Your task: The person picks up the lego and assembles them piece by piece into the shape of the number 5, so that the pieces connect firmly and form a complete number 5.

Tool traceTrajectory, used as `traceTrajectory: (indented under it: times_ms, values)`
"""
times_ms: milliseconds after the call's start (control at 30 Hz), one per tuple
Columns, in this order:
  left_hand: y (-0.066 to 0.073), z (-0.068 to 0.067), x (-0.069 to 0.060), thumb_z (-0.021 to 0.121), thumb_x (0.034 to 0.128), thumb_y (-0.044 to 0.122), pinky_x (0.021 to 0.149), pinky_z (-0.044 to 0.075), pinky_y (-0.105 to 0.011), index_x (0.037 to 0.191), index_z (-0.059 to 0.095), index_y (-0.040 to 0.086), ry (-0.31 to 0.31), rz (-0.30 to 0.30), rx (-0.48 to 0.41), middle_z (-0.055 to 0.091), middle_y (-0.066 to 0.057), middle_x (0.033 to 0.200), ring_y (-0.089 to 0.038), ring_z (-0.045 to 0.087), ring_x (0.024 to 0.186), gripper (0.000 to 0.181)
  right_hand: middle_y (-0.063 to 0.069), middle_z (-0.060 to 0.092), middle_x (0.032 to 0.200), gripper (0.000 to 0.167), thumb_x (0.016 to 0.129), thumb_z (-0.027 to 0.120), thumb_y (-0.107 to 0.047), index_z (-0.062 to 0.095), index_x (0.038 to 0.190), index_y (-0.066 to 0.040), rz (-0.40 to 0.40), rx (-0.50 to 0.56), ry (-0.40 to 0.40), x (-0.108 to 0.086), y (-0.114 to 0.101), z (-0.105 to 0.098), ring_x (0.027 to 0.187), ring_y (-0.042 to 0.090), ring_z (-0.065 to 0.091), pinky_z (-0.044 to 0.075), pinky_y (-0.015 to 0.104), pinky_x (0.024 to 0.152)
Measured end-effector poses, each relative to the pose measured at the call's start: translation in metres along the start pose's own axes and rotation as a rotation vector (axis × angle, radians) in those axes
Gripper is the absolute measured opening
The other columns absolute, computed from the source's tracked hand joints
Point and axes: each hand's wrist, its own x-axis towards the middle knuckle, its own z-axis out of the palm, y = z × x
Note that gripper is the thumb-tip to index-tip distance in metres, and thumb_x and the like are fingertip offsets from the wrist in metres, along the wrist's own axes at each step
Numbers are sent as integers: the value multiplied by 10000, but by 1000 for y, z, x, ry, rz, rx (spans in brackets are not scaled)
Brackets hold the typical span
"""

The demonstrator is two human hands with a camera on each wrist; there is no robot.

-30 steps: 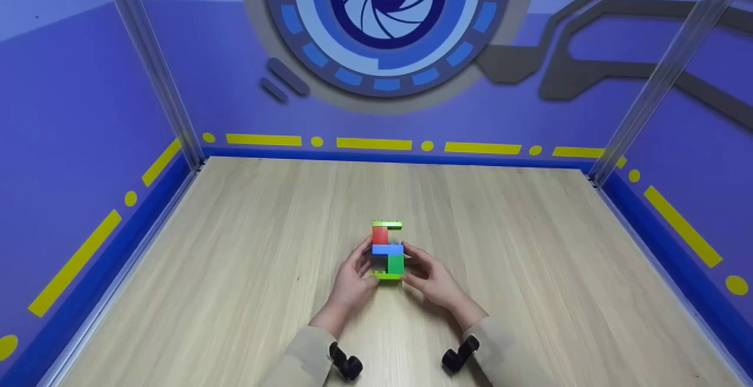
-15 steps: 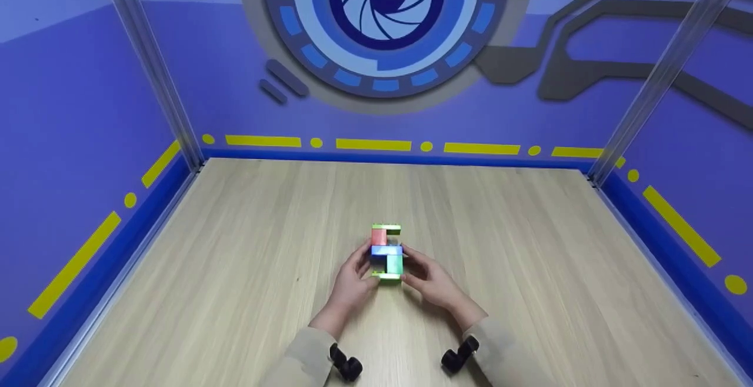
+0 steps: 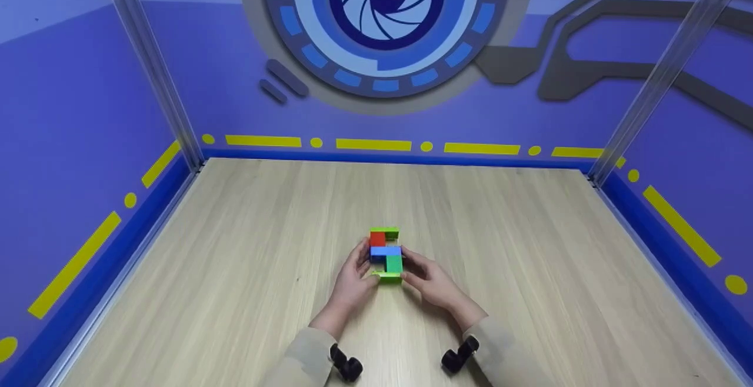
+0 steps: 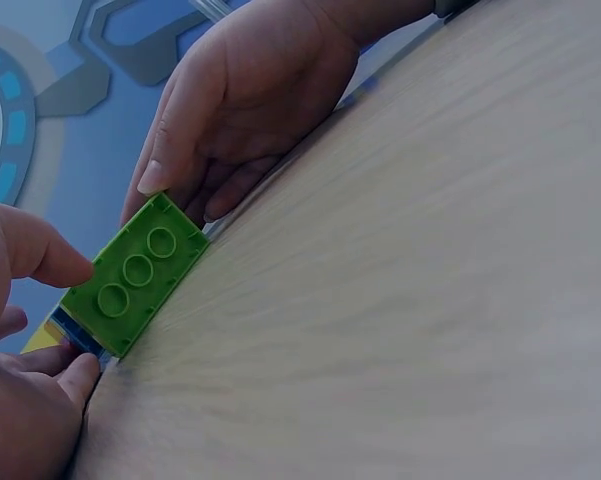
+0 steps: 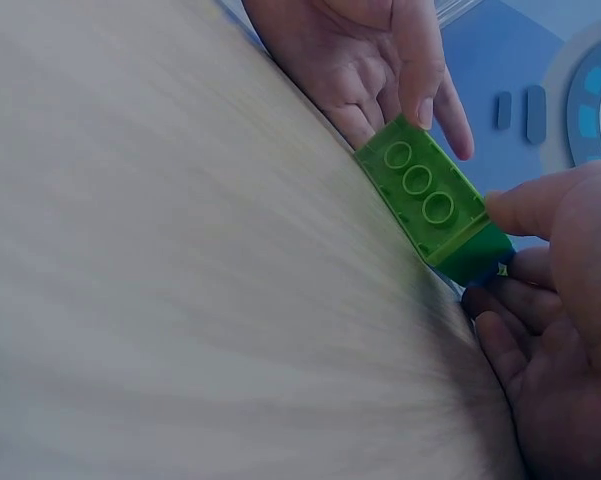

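Observation:
A stack of toy building bricks (image 3: 386, 251) lies on its side near the middle of the table. It has lime green bricks at both ends, with a red brick (image 3: 377, 239), a blue brick (image 3: 385, 251) and a darker green brick (image 3: 393, 263) between them. My left hand (image 3: 351, 281) and right hand (image 3: 434, 281) hold it from opposite sides. Both wrist views show the hollow underside of the near lime green brick (image 4: 138, 272), with rings inside and its lower edge at the table. The right thumb (image 5: 530, 206) presses that brick's edge. Some fingers are hidden behind the stack.
The wooden table (image 3: 235, 246) spreads around the hands. Blue-purple panels (image 3: 353, 122) with yellow markings enclose its back and sides, with metal posts (image 3: 156, 69) at the back corners. A black wrist device (image 3: 346, 363) sits at each beige sleeve.
The far end of the brick stack has come slightly nearer and a little left in the head view, so the stack looks shorter. Both hands have stayed almost in place around it.

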Motion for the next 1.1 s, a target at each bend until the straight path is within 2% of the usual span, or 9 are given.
traceTrajectory:
  times_ms: [300,733,967,1100]
  values:
    - [0,0,-2,601,862,-117,1251,310,-542,1610,198,-42,9,-15,15,278,-296,1650,-455,306,1526,854,207,430,1605,586,1045,597,-200,396,1563,-14,24,-16,4,0,0,2,1515,414,353,241,599,1261]
    - [3,2,1,575,872,-134,1250,307,-556,1607,188,-50,7,-26,0,291,-304,1643,-465,319,1517,835,202,451,1593,590,1046,604,-224,403,1562,-20,7,-3,26,-1,3,1,1507,406,370,269,590,1251]
    - [2,3,1,559,910,-110,1252,297,-563,1596,189,-71,31,-5,-20,305,-331,1622,-485,332,1502,781,205,478,1573,572,1044,601,-173,406,1546,21,1,62,75,0,5,0,1472,391,435,304,579,1237]
    - [1,3,1,556,928,-83,1248,311,-556,1593,202,-65,68,-14,-22,340,-335,1600,-484,366,1484,754,247,481,1555,569,1044,589,-126,385,1541,63,-21,121,91,0,8,0,1424,410,492,343,570,1214]
